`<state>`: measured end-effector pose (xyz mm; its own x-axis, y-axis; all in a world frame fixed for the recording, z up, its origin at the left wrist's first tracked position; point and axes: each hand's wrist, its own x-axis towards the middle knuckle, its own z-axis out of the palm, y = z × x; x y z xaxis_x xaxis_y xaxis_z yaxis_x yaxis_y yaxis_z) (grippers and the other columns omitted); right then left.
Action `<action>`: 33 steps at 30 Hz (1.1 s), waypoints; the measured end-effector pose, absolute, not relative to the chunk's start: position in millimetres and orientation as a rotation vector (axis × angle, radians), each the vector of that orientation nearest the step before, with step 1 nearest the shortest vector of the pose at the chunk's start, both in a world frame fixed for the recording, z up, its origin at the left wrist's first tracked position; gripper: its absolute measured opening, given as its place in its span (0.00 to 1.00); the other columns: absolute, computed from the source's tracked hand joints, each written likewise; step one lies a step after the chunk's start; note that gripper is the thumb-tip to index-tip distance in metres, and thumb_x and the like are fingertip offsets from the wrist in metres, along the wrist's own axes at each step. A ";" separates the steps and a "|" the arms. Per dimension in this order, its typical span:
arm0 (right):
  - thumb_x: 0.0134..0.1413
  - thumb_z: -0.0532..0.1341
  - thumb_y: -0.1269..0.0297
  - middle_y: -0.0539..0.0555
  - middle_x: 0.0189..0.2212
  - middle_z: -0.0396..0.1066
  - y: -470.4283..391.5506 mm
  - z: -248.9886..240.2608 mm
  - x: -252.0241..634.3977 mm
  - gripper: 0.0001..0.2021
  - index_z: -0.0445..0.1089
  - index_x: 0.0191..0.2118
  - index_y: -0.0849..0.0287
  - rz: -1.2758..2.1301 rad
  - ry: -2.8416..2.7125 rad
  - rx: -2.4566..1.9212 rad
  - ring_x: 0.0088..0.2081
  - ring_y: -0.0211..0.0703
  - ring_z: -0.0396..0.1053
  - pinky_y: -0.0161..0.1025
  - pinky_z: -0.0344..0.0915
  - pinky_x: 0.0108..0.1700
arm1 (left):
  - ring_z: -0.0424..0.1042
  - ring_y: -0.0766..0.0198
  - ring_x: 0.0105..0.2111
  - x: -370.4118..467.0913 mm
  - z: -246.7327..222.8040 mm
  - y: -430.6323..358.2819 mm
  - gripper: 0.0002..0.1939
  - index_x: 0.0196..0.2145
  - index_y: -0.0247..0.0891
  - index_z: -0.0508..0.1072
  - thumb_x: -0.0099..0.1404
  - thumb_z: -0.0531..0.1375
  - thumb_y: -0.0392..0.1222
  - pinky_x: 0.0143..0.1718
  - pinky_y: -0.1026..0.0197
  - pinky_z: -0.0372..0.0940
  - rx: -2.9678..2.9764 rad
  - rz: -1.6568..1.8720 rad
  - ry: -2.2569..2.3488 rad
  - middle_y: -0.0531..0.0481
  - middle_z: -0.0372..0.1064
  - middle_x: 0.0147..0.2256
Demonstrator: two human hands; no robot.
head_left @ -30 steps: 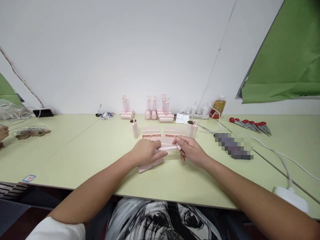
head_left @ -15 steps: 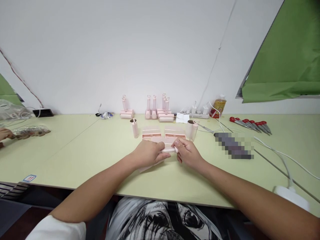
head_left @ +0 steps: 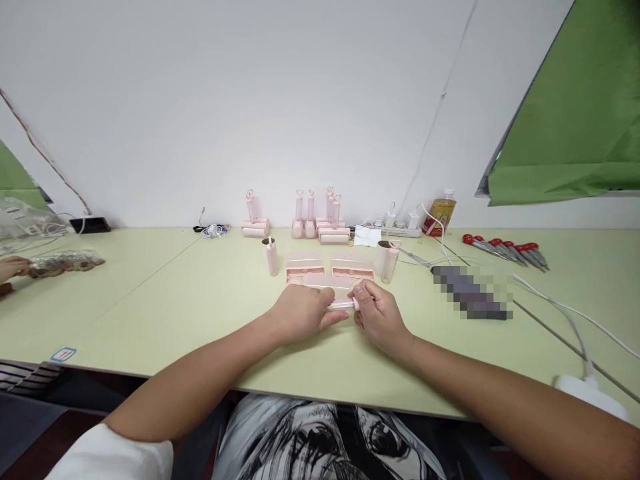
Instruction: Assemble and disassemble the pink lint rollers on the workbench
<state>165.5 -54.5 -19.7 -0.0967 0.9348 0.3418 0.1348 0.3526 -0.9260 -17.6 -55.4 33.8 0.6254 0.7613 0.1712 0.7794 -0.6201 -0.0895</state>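
Note:
Between my two hands lies a clear tube with a pale pink end point(head_left: 342, 305), held level above the table. My left hand point(head_left: 304, 311) is closed round its left part, thumb on top. The fingers of my right hand point(head_left: 377, 313) pinch its right end. Just beyond are two open pink cases, a left one point(head_left: 305, 271) and a right one point(head_left: 353, 273), with clear lids raised. A flat pink piece point(head_left: 327, 281) shows in front of them, partly hidden by my left hand. Pink cylinders stand at the left point(head_left: 271, 257) and right point(head_left: 390, 262) of the cases.
Several pink rollers and upright handles point(head_left: 311, 223) line the wall. At the right are a bottle point(head_left: 441, 212), several red-handled tools point(head_left: 506, 251), a pixelated dark object point(head_left: 470, 292) and white cables. Another person's hand point(head_left: 13, 268) touches a clear bag point(head_left: 65, 263) at the far left.
The view has shifted slightly. My left hand has tilted a little, and the clear sheet-like edge below it no longer shows. Both hands still hold the tube.

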 end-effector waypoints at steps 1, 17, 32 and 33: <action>0.60 0.50 0.42 0.44 0.15 0.54 -52.9 -19.3 165.0 0.21 0.62 0.31 0.56 0.923 -1.517 -1.024 0.15 0.36 0.55 0.35 0.54 0.19 | 0.74 0.53 0.30 -17.8 33.8 -54.5 0.27 0.37 0.38 0.69 0.68 0.43 0.63 0.28 0.59 0.59 -2.685 -0.175 -1.296 0.45 0.75 0.30; 0.55 0.59 0.55 0.46 0.20 0.62 -44.1 30.9 196.4 0.14 0.68 0.40 0.61 1.185 -2.042 -1.098 0.20 0.33 0.56 0.32 0.54 0.23 | 0.70 0.53 0.43 -44.1 41.6 -40.2 0.32 0.51 0.40 0.62 0.57 0.58 0.65 0.36 0.59 0.63 -2.916 -0.428 -1.405 0.43 0.69 0.48; 0.47 0.66 0.53 0.50 0.23 0.67 -39.9 27.7 206.5 0.17 0.68 0.36 0.61 1.379 -1.729 -0.755 0.20 0.34 0.59 0.34 0.56 0.21 | 0.71 0.57 0.35 -53.1 52.0 -32.9 0.20 0.39 0.39 0.70 0.52 0.63 0.54 0.31 0.61 0.62 -3.251 -0.581 -1.841 0.49 0.72 0.37; 0.46 0.67 0.54 0.51 0.25 0.68 -39.8 27.3 205.8 0.16 0.68 0.35 0.60 1.358 -1.733 -0.759 0.20 0.34 0.60 0.34 0.57 0.21 | 0.71 0.58 0.34 -55.4 54.0 -30.3 0.21 0.40 0.38 0.70 0.53 0.63 0.53 0.32 0.61 0.63 -3.274 -0.833 -1.889 0.49 0.72 0.37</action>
<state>205.8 -39.8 27.3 -0.5085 0.8326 0.2194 -0.0142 0.2467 -0.9690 -55.4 -30.3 54.0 0.5031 0.8642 -0.0071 0.5774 -0.3300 0.7468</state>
